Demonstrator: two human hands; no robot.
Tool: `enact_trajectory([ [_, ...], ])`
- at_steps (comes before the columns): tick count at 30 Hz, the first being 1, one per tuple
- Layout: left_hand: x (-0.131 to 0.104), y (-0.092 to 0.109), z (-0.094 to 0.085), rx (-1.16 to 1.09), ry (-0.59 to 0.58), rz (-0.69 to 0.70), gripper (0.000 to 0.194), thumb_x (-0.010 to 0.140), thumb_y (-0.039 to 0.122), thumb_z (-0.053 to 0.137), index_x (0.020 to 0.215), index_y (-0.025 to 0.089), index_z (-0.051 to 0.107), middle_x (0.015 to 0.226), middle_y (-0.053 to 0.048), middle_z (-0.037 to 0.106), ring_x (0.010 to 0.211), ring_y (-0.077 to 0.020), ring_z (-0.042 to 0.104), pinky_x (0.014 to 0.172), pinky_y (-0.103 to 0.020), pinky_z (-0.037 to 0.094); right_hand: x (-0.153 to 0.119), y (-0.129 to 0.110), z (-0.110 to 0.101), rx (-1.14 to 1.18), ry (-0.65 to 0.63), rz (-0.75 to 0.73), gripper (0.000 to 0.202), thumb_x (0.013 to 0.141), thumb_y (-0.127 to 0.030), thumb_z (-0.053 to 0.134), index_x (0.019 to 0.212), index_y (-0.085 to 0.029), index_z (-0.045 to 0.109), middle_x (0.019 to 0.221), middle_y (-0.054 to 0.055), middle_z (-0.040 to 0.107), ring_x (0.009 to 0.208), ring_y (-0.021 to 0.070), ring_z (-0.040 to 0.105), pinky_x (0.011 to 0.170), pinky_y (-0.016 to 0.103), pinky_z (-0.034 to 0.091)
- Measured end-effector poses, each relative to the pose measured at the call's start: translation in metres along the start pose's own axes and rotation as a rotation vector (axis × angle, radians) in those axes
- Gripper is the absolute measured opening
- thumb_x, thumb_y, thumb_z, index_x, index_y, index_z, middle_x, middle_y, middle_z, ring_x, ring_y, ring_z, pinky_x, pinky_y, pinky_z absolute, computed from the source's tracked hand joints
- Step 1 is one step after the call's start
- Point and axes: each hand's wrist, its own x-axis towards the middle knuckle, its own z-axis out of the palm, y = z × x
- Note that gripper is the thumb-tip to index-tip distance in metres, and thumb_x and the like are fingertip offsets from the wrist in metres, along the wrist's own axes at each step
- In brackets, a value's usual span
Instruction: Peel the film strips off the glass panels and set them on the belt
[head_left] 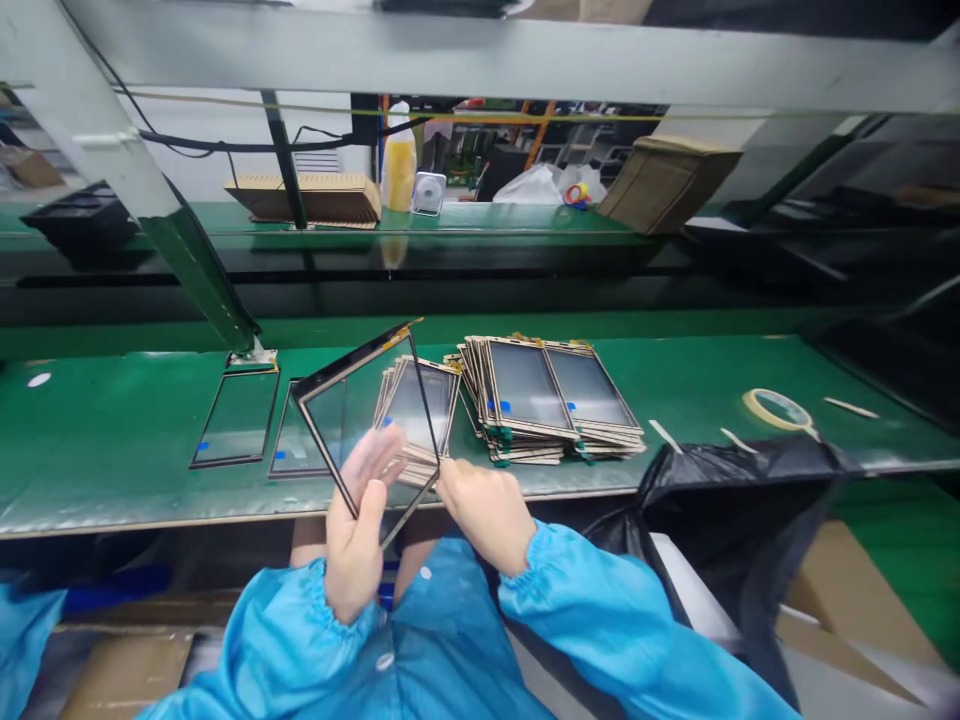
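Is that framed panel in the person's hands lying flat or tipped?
Tipped: the framed panel slants in the left hand and right hand, while other panels lie on the green bench.

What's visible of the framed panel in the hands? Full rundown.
The framed panel is a thin, flat rectangle with a see-through, glass-like middle, a dark border with a pale inner line, and an orange-gold strip at its top edge. It is tilted, raised over the green bench. The left hand holds it, thumb in front, fingers showing through from behind; the right hand's curled fingers meet its right-hand corner.
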Motion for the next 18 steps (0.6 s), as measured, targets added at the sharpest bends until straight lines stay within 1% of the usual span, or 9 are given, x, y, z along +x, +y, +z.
enact_trajectory([
  [4,0.008,-0.010,-0.003,-0.013,0.066,0.041,0.036,0.095,0.026,0.046,0.130,0.031,0.050,0.141,-0.006,0.049,0.128,-0.0242,0.048,0.101,-0.040,0.046,-0.002,-0.013,-0.010,-0.026,-0.016,-0.021,0.016,0.091,-0.012,0.047,0.080,-0.014,0.058,0.074,0.008,0.064,0.068,0.0197,0.064,0.049,0.029,0.017],
  [7,0.018,-0.012,-0.012,-0.091,0.054,-0.079,0.039,0.093,0.032,0.050,0.131,0.030,0.046,0.139,-0.008,0.052,0.125,-0.0256,0.050,0.098,-0.040,0.048,-0.004,-0.024,-0.026,0.115,-0.042,-0.237,0.015,0.086,-0.010,0.053,0.073,-0.014,0.059,0.071,0.005,0.065,0.063,0.0178,0.062,0.049,0.028,0.020],
  [10,0.023,-0.015,-0.018,-0.220,-0.043,-0.346,0.047,0.091,0.048,0.048,0.131,0.025,0.048,0.133,-0.010,0.057,0.122,-0.0281,0.053,0.095,-0.041,0.049,0.017,-0.028,-0.052,0.577,-0.088,-0.490,0.019,0.082,-0.011,0.054,0.064,-0.015,0.057,0.062,0.000,0.061,0.058,0.0123,0.058,0.051,0.023,0.031],
  [11,0.023,-0.017,-0.018,-0.277,-0.080,-0.435,0.051,0.089,0.055,0.045,0.129,0.023,0.050,0.130,-0.010,0.059,0.121,-0.0289,0.054,0.094,-0.040,0.049,0.029,-0.025,-0.063,0.773,-0.107,-0.516,0.019,0.082,-0.012,0.052,0.064,-0.015,0.058,0.059,-0.001,0.060,0.055,0.0108,0.057,0.051,0.021,0.034],
  [13,0.020,-0.022,-0.015,-0.384,-0.145,-0.574,0.061,0.085,0.067,0.038,0.123,0.023,0.055,0.125,-0.009,0.063,0.117,-0.0290,0.057,0.090,-0.038,0.051,0.054,-0.008,-0.084,1.125,-0.079,-0.462,0.016,0.082,-0.016,0.049,0.071,-0.015,0.061,0.056,-0.003,0.058,0.048,0.0090,0.054,0.047,0.020,0.038],
  [14,0.018,-0.024,-0.012,-0.423,-0.177,-0.622,0.063,0.083,0.071,0.037,0.120,0.024,0.058,0.123,-0.009,0.064,0.114,-0.0286,0.059,0.086,-0.037,0.053,0.062,0.008,-0.094,1.263,0.006,-0.400,0.015,0.082,-0.018,0.049,0.074,-0.015,0.061,0.055,-0.004,0.057,0.045,0.0083,0.052,0.045,0.019,0.037],
  [15,0.015,-0.026,-0.009,-0.452,-0.207,-0.656,0.064,0.081,0.073,0.037,0.118,0.025,0.059,0.121,-0.009,0.065,0.111,-0.0280,0.061,0.083,-0.035,0.054,0.066,0.027,-0.103,1.374,0.150,-0.334,0.013,0.082,-0.019,0.050,0.073,-0.015,0.060,0.053,-0.005,0.055,0.042,0.0070,0.049,0.043,0.019,0.036],
  [16,0.012,-0.028,-0.006,-0.465,-0.235,-0.684,0.061,0.081,0.071,0.040,0.118,0.027,0.059,0.121,-0.008,0.066,0.109,-0.0270,0.063,0.081,-0.034,0.055,0.064,0.050,-0.109,1.440,0.340,-0.274,0.014,0.082,-0.020,0.051,0.071,-0.015,0.058,0.052,-0.005,0.052,0.041,0.0053,0.046,0.042,0.018,0.033],
  [18,0.007,-0.027,-0.005,-0.448,-0.262,-0.709,0.045,0.086,0.058,0.049,0.120,0.029,0.059,0.122,-0.006,0.065,0.108,-0.0245,0.064,0.079,-0.030,0.055,0.044,0.096,-0.113,1.429,0.754,-0.182,0.022,0.088,-0.020,0.045,0.068,-0.016,0.053,0.052,-0.007,0.047,0.042,0.0023,0.041,0.042,0.017,0.029],
])
